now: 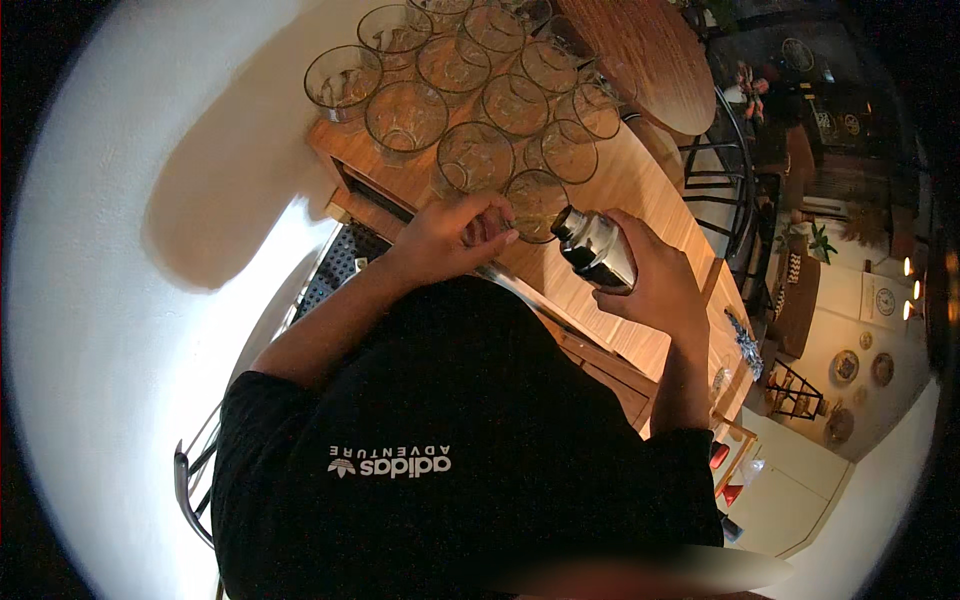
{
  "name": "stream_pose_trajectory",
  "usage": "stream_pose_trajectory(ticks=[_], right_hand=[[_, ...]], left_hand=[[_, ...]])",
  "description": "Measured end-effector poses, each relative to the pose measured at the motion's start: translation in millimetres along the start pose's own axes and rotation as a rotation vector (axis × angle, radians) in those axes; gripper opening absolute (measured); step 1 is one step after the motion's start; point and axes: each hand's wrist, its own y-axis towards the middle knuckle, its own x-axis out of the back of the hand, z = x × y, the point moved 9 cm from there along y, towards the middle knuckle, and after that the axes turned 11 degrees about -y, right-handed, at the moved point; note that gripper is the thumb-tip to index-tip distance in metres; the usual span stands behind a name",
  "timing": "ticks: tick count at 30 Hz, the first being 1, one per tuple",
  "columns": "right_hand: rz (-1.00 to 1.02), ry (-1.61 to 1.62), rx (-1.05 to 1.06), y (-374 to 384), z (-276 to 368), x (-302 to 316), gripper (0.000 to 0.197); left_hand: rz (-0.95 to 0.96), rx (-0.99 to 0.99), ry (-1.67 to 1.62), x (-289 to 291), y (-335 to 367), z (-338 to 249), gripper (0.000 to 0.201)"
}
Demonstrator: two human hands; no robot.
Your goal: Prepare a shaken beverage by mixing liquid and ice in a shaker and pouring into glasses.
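My right hand is wrapped round the body of a shiny metal cocktail shaker. The shaker is tilted, its narrow top toward the nearest clear drinking glass. Beside that glass, my left hand is closed, thumb and fingers curled together. Its fingertips come close to the glass rim; whether they grip the rim or a small piece is hidden from me. More clear glasses stand close together just beyond my left hand. Both hands are over the wooden counter.
A pale wall rises on the left. A round wooden table and black chairs are beyond the counter. A dark perforated mat lies below my left forearm. A blue-grey cluster rests toward the counter's right end.
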Motion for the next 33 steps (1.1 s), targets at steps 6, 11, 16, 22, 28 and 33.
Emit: stream_pose_trajectory(ticks=[6, 11, 16, 22, 28, 33], right_hand=[[-0.02, 0.012, 0.037, 1.3, 0.4, 0.2, 0.095], [0.006, 0.021, 0.024, 2.6, 0.2, 1.2, 0.094], [-0.001, 0.026, 0.028, 1.8, -1.4, 3.0, 0.094], [0.058, 0.024, -0.027, 4.2, -4.0, -0.3, 0.094], [0.027, -0.001, 0.034, 4.5, -3.5, 1.1, 0.092], [0.039, 0.017, 0.041, 5.8, -1.3, 1.9, 0.091]], left_hand=[[0.06, 0.082, -0.049, -1.7, 1.1, 5.0, 0.028], [0.075, 0.109, -0.063, -3.6, 1.6, 8.1, 0.028], [0.079, 0.099, -0.033, 0.3, 3.9, 6.0, 0.029], [0.091, 0.1, -0.044, -0.6, 1.6, 12.7, 0.029], [0.1, 0.103, -0.049, -0.1, 3.5, 10.0, 0.03], [0.098, 0.136, -0.04, 0.7, 1.9, 8.5, 0.03]])
